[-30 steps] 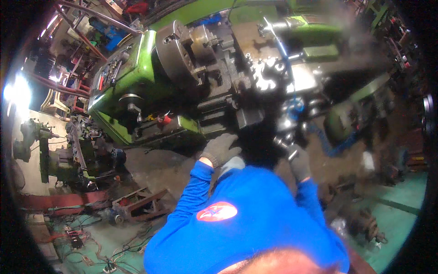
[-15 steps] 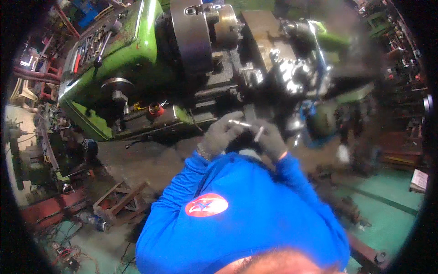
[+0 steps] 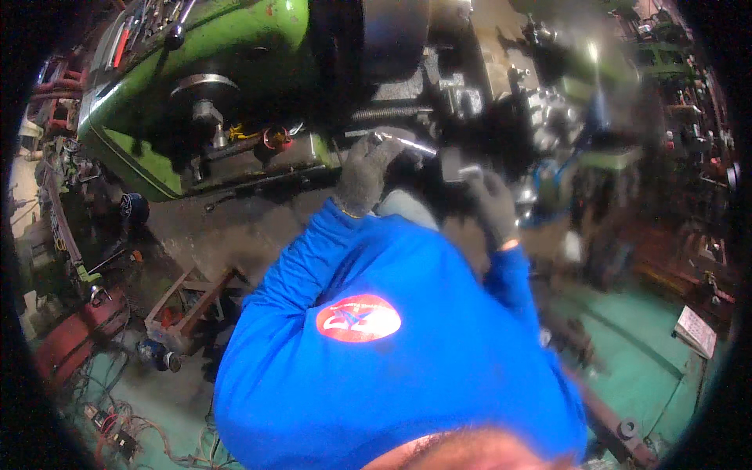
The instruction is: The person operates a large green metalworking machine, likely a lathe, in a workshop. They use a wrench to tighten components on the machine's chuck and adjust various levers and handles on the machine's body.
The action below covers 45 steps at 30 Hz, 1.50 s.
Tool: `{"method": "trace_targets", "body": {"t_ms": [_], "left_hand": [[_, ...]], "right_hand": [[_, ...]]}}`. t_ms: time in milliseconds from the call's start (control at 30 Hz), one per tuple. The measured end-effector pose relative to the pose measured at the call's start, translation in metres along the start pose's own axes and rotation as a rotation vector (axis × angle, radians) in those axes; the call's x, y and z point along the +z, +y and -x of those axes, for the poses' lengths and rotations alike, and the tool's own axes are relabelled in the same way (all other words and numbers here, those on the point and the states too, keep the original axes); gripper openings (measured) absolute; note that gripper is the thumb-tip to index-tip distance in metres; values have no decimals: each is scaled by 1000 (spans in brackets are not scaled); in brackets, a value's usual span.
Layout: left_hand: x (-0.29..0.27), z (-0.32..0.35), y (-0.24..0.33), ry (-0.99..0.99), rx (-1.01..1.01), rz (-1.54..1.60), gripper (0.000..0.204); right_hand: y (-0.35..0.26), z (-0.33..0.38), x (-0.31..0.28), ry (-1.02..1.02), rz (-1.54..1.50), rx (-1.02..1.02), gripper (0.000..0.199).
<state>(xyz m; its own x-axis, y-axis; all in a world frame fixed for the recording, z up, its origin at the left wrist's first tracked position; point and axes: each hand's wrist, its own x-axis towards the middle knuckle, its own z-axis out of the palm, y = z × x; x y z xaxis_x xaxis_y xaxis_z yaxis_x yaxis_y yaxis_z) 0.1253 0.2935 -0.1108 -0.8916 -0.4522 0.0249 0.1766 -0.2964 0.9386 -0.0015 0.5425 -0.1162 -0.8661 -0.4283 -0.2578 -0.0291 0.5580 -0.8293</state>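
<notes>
Tray: on top of the green metal lathe [image 3: 211,55], upper left of the frame, a recess holds hand tools; kinds too blurred to tell.
Rod: thin shiny metal rod [image 3: 403,142], upper centre, long axis running left to right, right end slightly lower.
Left hand [image 3: 365,168]: grey-gloved, fingers curled round the rod's left end.
Right hand [image 3: 489,205]: dark-gloved, closed on a small dark metal block [image 3: 454,166] at the rod's right end.
Around: grey steel chuck [image 3: 392,35] above; red steel frame [image 3: 188,301] on the floor, lower left.
</notes>
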Motion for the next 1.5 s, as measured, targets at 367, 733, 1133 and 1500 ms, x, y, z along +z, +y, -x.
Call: {"method": "trace_targets", "body": {"t_ms": [367,733,1133,1500], "left_hand": [[-15,-18,-5,22,338,-436,23],[44,-14,10,-192,-41,217,28],[133,-34,12,-152,-84,-193,28],[205,-43,-9,-111,66,-516,23]], "right_hand": [[-25,-12,27,78,-183,-196,35],[-83,5,-2,-4,-148,-373,19],[-43,-13,-93,51,-151,-425,18],[3,-35,-167,-30,-213,-383,19]]}}
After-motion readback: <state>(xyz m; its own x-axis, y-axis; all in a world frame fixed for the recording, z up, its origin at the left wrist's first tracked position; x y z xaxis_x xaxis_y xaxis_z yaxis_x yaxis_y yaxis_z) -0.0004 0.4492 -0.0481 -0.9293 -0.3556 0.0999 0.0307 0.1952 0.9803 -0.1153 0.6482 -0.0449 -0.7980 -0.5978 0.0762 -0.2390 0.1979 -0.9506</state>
